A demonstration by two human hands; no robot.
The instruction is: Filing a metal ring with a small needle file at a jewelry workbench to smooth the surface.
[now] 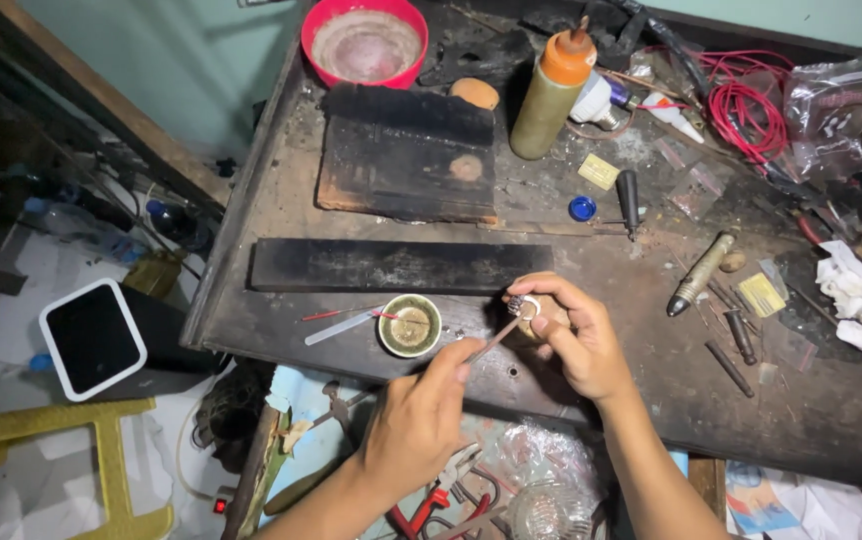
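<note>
My right hand [576, 345] grips a small rounded wooden holder [551, 312] with a silver ring [527, 306] pressed on top of it, over the workbench's front part. My left hand [421, 420] pinches a thin metal tool [496, 338], perhaps tweezers, and its tip touches the ring. Just left of the tool stands a small round dish [410, 325] with yellowish paste. The ring's lower part is hidden by my fingers.
A dark wooden bench [281, 310] carries a long black bar [401, 265], a charred block [406, 155], a red bowl [364, 42], an orange-capped bottle [551, 90], red wire [746, 105], hand tools [701, 272] and crumpled tissue [861, 300]. Pliers [441, 495] lie below the edge.
</note>
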